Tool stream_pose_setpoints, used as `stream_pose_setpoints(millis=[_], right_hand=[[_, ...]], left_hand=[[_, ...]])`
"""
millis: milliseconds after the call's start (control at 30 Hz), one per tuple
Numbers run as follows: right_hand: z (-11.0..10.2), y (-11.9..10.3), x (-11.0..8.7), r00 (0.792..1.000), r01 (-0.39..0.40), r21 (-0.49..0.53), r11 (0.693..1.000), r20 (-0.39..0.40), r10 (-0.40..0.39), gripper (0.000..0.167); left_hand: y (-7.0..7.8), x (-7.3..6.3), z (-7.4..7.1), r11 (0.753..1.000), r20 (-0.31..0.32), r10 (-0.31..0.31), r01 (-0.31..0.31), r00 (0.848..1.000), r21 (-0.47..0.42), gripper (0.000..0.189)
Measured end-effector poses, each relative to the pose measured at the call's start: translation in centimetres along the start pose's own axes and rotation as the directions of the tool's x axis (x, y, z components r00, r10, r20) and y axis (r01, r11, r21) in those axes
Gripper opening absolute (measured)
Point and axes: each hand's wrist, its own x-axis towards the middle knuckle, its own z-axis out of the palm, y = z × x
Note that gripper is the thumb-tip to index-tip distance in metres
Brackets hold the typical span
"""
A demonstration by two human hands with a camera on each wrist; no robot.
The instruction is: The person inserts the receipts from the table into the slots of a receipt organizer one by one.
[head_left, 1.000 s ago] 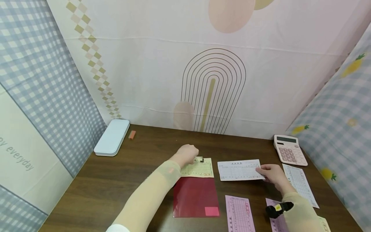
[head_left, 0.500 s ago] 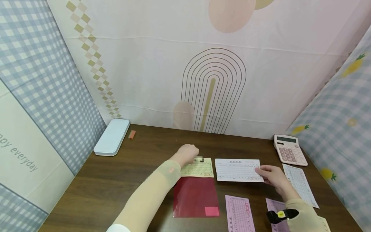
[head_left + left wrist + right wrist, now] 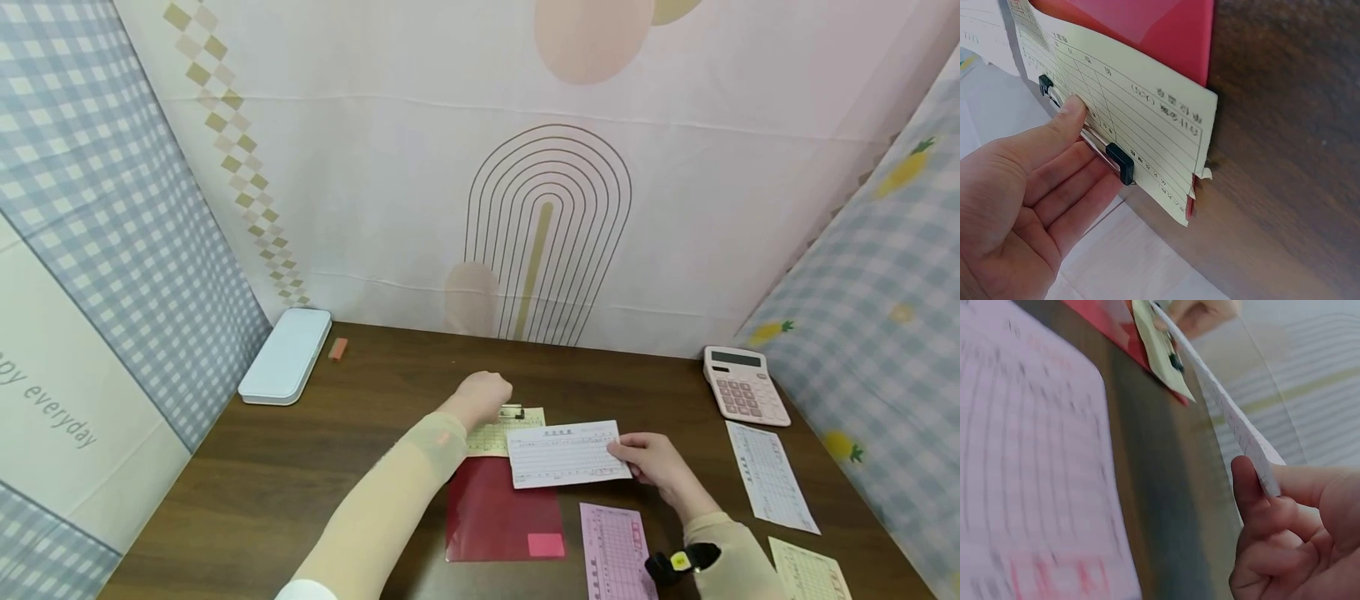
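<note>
A red clipboard lies on the dark wooden table, a yellow printed form under its metal clip. My left hand grips the clip end, thumb on top and fingers underneath in the left wrist view. My right hand pinches the right edge of a white printed form between thumb and fingers. That white form overlaps the right part of the yellow form and the clipboard in the head view. The right wrist view shows it nearly edge-on.
A pink form lies right of the clipboard. Farther right are another white form, a yellow form and a pink calculator. At the back left sit a pale blue case and a small orange-red block.
My right hand has carried the white form leftward, from beside the clipboard to over its right part. The left hand has stayed at the clip.
</note>
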Motion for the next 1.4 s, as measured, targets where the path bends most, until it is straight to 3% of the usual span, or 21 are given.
stream_pose_setpoints(millis=[67,400,700,867,1400], right_hand=[[0.9,-0.1,0.2,1.0,-0.003,0.027,1.0,0.001,0.003,0.027],[3.7,-1.0,0.6,0.999,0.002,0.106,0.994,0.034,-0.006,0.024],[5.6,-1.5,1.1,0.998,0.012,0.105,0.994,0.065,-0.019,0.017],[6.6,-1.9,1.4,0.997,0.012,0.117,0.993,0.079,-0.021,0.017],[8.3,-2.1,2.4,0.997,-0.063,0.088,0.994,0.048,0.059,0.017]], left_hand=[[0.4,-0.6,-0.8,1.0,0.023,-0.012,0.012,1.0,0.015,0.013],[0.5,-0.8,-0.9,0.999,-0.001,-0.009,0.009,1.0,0.038,0.015],[0.4,-0.7,-1.0,0.999,-0.03,0.01,-0.009,1.0,0.032,0.013],[0.3,-0.7,-0.9,1.0,-0.015,-0.007,0.007,1.0,0.03,0.009],[0.4,-0.7,-0.8,1.0,-0.015,-0.012,0.012,1.0,0.015,0.01]])
